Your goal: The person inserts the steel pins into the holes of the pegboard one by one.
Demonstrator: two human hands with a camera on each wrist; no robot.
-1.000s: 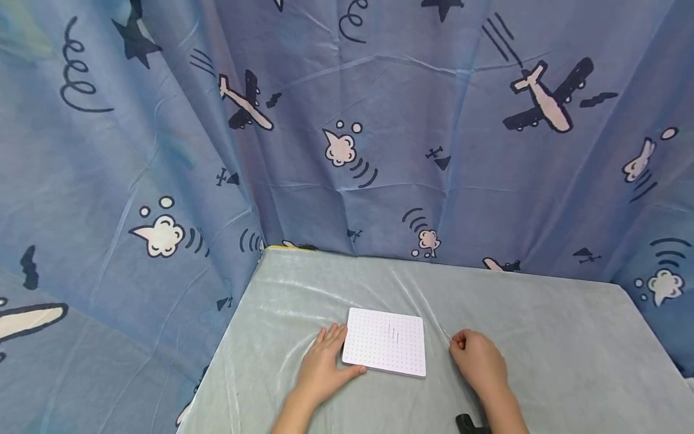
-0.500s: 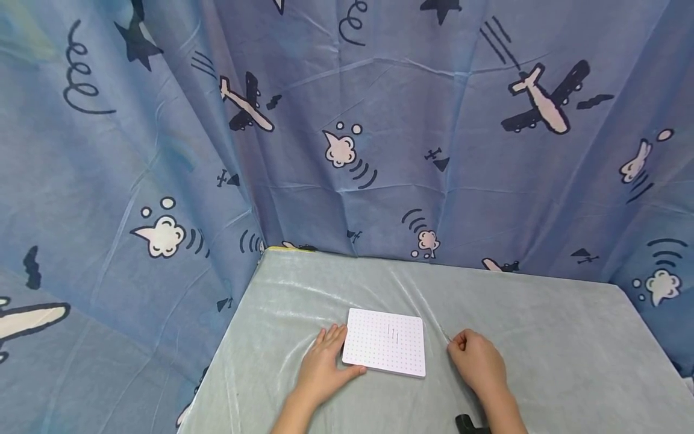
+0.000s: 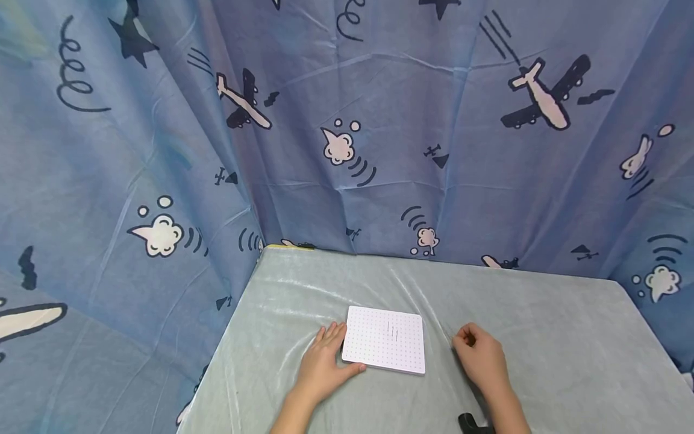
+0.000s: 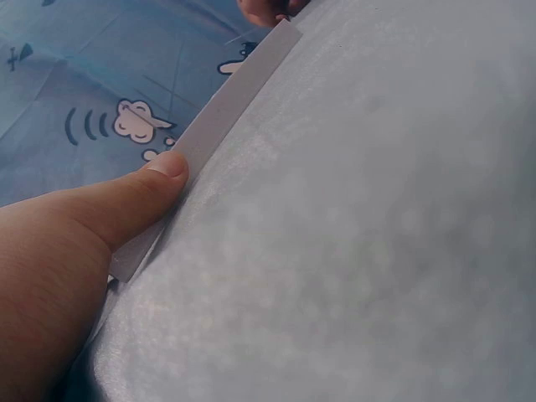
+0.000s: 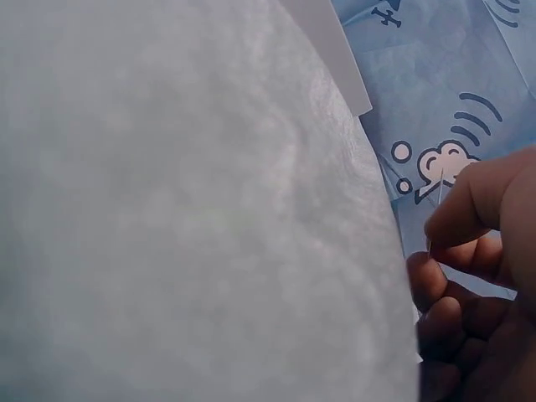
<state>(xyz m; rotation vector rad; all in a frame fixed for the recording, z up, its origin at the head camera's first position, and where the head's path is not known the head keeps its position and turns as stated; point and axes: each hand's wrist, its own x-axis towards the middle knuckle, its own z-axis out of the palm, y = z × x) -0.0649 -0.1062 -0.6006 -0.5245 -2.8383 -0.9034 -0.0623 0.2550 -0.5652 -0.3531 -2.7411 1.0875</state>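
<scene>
Three dark strokes (image 3: 393, 331) on the pad (image 3: 383, 340), a thin sliver (image 5: 441, 186) apart from it

The white dotted pad lies flat on the pale cloth (image 3: 558, 337), between the hands. Its three strokes stand in a row right of centre; whether lying there or drawn, I can't tell. I'd judge the work partly done: the sliver isn't on the pad, and how much remains doesn't show. The left hand (image 3: 323, 366) steadies the pad's near left corner, fingers spread and fairly straight, thumb against the edge. Beyond the pad's right side, the right hand (image 3: 482, 360) pinches the sliver, its other fingers curled. Behind hangs a blue airplane-print curtain (image 3: 379, 90).
</scene>
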